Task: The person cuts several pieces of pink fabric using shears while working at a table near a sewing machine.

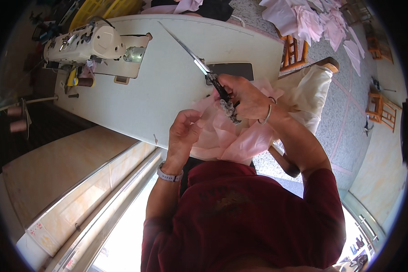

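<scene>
Scissors (205,68), one pair, above the table (122,99), blades toward its far edge; pink cloth (245,147), one gathered heap at the near edge, piece count unclear; sewing machine (88,43), one, at left; brown thread spool (85,82), one, beside it; dark flat rectangle (238,70), one, partly covered by scissors and right hand (249,97); right hand: fingers closed around the scissor handles, above the cloth; left hand (183,131): fingers curled at the cloth's edge, whether pinching it cannot be told
</scene>
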A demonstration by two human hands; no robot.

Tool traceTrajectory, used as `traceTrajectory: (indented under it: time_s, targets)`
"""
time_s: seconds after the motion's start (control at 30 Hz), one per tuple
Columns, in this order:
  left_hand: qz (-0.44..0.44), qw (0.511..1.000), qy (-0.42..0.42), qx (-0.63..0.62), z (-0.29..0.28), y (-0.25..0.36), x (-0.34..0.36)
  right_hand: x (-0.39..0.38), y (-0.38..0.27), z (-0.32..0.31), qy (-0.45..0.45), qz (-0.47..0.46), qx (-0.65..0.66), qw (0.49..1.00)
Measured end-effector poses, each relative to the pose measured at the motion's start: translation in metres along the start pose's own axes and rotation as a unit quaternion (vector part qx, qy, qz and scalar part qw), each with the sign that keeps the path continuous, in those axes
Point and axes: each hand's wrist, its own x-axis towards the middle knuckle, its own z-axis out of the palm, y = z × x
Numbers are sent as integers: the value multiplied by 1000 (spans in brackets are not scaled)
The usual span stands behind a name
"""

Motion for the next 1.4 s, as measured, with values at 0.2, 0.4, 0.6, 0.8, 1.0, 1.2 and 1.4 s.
traceTrajectory:
  time_s: [0.2,0.4,0.6,0.8,1.0,1.2,1.4]
  targets:
    - [36,998,38,17,7,-8,0,1,3,2,20,-30,14,999]
    - [0,998,67,12,4,-9,1,2,1,-1,17,-6,32,999]
    - [-51,996,63,-29,-2,-10,2,1,4,-1,21,-6,11,1000]
    - [22,996,86,23,10,-16,1,3,5,0,30,3,-2,1000]
    - [7,994,105,2,8,-17,1,3,7,0,38,3,-8,999]
    - [13,994,110,1,6,-16,0,5,12,2,45,6,-11,999]
    - [-22,994,97,-53,-2,-20,-1,7,20,6,43,2,-21,999]
